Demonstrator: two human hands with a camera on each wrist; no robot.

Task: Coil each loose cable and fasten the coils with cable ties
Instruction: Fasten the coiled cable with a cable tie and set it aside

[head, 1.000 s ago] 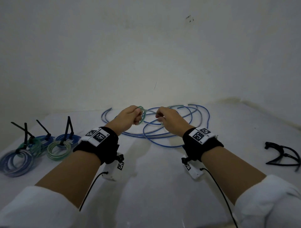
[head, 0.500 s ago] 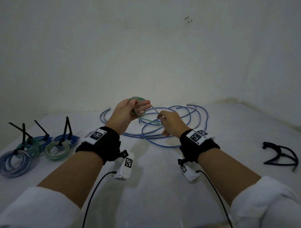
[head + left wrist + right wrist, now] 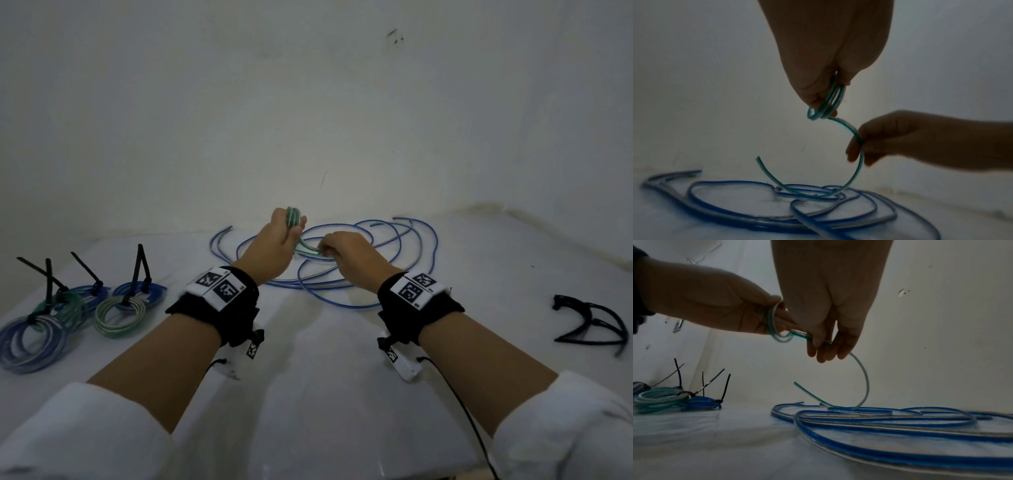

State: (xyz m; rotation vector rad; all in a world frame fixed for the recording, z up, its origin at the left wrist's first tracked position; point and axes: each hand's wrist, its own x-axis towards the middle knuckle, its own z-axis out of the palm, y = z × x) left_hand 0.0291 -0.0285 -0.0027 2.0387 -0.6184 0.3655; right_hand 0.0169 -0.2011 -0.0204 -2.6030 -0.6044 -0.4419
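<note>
My left hand (image 3: 286,228) grips a small coil of green cable (image 3: 293,216) held above the table; the same green coil (image 3: 830,104) shows wound in its fingers in the left wrist view. My right hand (image 3: 329,246) pinches the green cable's loose tail (image 3: 863,374), which curves down to its free end (image 3: 758,158) over the blue cables. Loose blue cables (image 3: 359,260) lie spread on the white table (image 3: 325,394) just beyond both hands.
Several tied coils (image 3: 116,310) of blue and green cable with black ties standing up lie at the left. Spare black cable ties (image 3: 592,325) lie at the right. A white wall (image 3: 308,102) rises behind the table.
My left hand has risen and turned with the green coil. My right hand has slid along the tail and dropped lower, close under the left hand.
</note>
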